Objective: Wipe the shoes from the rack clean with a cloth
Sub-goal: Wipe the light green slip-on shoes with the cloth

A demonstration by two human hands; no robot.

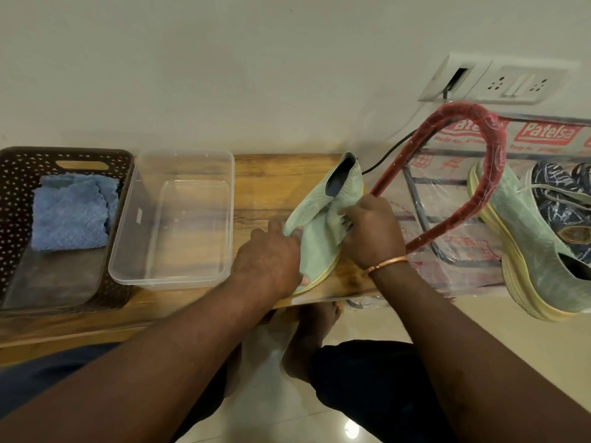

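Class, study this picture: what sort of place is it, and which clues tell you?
Most likely a room in a home, perhaps by the entrance: a plastic-wrapped shoe rack holding sneakers, a wall switch-and-socket panel, and a polished floor.

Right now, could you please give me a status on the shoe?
Left hand holds green shoe on the bench; right hand grips its upper. Blue cloth lies in basket, untouched. Red rack frame close beside right hand.

You wore the single wide-angle camera on your head, looking forward and steeply down, close over your left grip [268, 260] and right grip [371, 228]. The desk [265, 180] ran beneath them, the wall [224, 75] beyond them, the floor [479, 318] nearer you.
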